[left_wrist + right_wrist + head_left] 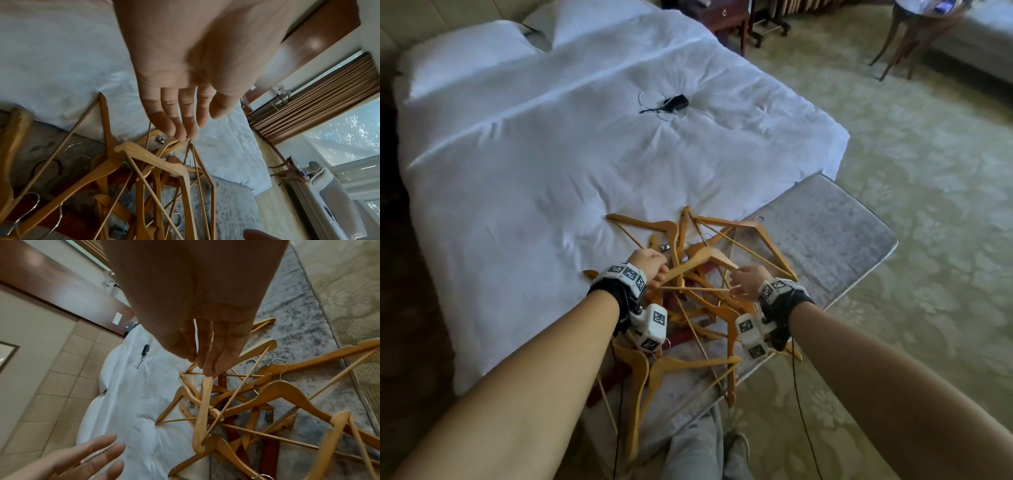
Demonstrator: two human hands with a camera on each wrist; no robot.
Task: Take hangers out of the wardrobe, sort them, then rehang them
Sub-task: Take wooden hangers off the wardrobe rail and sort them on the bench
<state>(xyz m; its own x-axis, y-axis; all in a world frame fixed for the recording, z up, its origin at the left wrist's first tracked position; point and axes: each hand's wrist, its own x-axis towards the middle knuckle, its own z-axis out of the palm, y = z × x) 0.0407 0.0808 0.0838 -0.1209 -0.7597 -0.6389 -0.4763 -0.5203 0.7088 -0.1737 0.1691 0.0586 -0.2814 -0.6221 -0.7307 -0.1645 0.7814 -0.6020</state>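
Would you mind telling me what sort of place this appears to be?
Probably a hotel bedroom: a made bed with white bedding, a padded bench at its foot, patterned carpet.

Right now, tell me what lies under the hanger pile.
The pile of wooden hangers lies across a grey padded bench and the edge of the white bed. Dark red hangers show beneath; anything deeper is covered.

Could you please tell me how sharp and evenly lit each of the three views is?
Head view: dim; white duvet is brightest, edges bowed by the wide lens. Left wrist view: palm of the left hand blurred, window blown out. Right wrist view: right hand dark and soft, wooden hangers fairly sharp.
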